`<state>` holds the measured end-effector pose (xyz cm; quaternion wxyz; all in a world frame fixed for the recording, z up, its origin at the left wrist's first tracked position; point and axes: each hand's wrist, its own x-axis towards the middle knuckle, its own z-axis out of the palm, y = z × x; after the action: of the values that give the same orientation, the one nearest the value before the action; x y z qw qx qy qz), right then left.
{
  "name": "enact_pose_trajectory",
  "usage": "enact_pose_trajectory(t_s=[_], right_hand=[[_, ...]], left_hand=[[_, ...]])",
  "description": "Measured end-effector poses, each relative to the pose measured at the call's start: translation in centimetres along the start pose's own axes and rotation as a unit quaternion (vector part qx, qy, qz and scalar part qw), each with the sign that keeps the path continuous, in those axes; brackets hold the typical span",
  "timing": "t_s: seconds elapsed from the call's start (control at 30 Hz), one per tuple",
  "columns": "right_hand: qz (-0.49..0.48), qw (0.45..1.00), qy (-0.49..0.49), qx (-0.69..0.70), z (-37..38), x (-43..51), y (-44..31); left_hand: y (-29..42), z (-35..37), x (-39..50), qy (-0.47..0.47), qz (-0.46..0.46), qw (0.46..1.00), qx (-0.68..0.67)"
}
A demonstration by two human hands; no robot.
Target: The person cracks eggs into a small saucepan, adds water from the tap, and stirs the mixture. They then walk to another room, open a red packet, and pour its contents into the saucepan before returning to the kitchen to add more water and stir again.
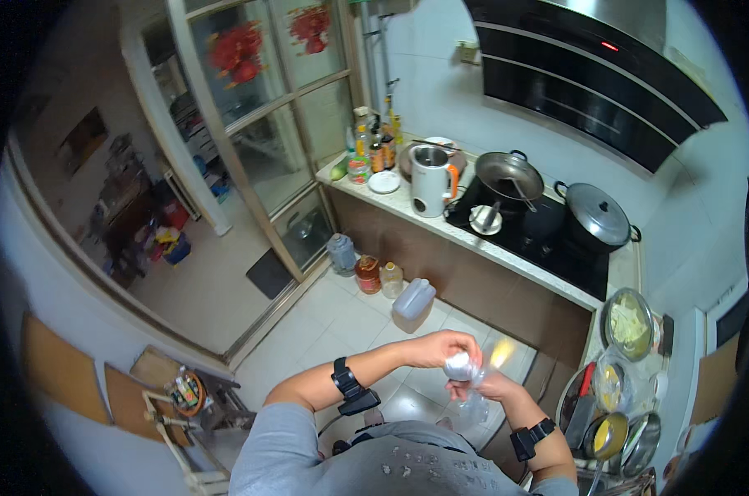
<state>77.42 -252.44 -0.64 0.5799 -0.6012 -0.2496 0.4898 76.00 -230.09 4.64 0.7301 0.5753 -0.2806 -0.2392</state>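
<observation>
Both my hands are up in front of my torso, over the tiled floor. My left hand (447,348) has its fingers closed on a crumpled clear plastic bag (474,406), which hangs down between the hands. A shiny whitish bundle (460,366) shows just under those fingers; I cannot tell whether it is part of the bag. My right hand (497,385) also grips the plastic, from the other side and slightly lower. Beside it is a blurred yellow thing (501,352), too smeared to name. Black straps with small devices are on both forearms.
To my right, the counter holds a bowl of cut cabbage (629,323), a cleaver (580,412) and a ladle with yellow contents (602,436). Ahead, a wok (509,177) and a lidded pot (598,214) stand on the black cooktop. A plastic jug (413,305) stands on the floor.
</observation>
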Motion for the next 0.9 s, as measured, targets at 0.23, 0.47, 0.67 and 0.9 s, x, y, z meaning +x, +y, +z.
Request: enact_pose_trajectory(t_s=[0.23,0.47,0.67,0.9], right_hand=[[-0.034,0.937,0.123,-0.324,0.1,-1.8,-7.1],[-0.061,0.975,0.21,-0.044,2.1,-0.9,-9.5],[-0.113,0.959,0.16,0.203,2.5,0.8,-8.3],[-0.14,0.941,0.215,0.218,2.3,1.8,-7.3]], left_hand=[[4.5,2.4,-1.9,-0.081,-0.018,0.952,0.296],[3.8,1.1,-2.3,0.11,0.141,0.895,0.408],[4.0,0.0,-1.5,0.279,0.231,0.767,0.531],[3.2,-1.8,-1.4,0.311,0.136,0.785,0.518]])
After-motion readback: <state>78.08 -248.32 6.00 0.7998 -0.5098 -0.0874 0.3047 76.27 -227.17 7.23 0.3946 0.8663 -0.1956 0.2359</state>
